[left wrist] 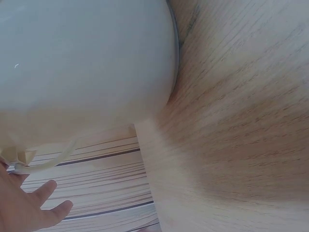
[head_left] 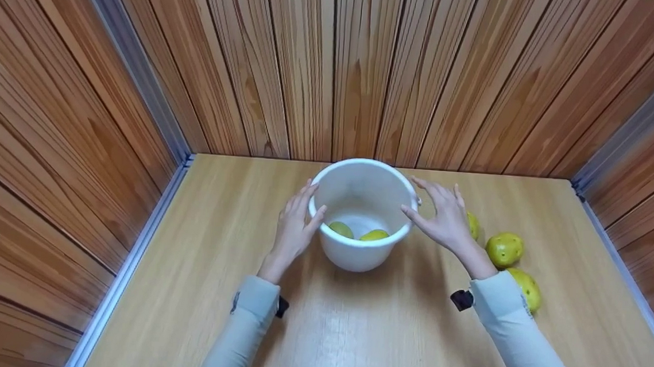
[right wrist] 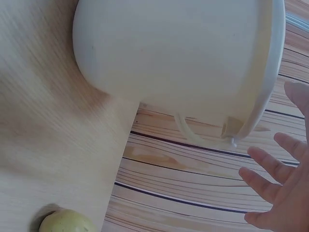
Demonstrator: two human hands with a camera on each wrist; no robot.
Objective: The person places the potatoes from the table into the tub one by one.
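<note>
A white bucket stands upright on the table, with two yellow-green, potato-like pieces at its bottom. My left hand is at the left rim, fingers spread along the outside and thumb over the edge. Across from it my right hand is spread beside the right rim, its thumb tip close to the edge. The right wrist view shows those fingers straight and apart from the bucket wall. A thin pale handle hangs from a lug below the rim.
To the right, partly behind my right arm, lie three more dimpled yellow-green pieces on the wooden table. Wood-plank walls enclose the back and both sides. Metal strips run along the table's side edges.
</note>
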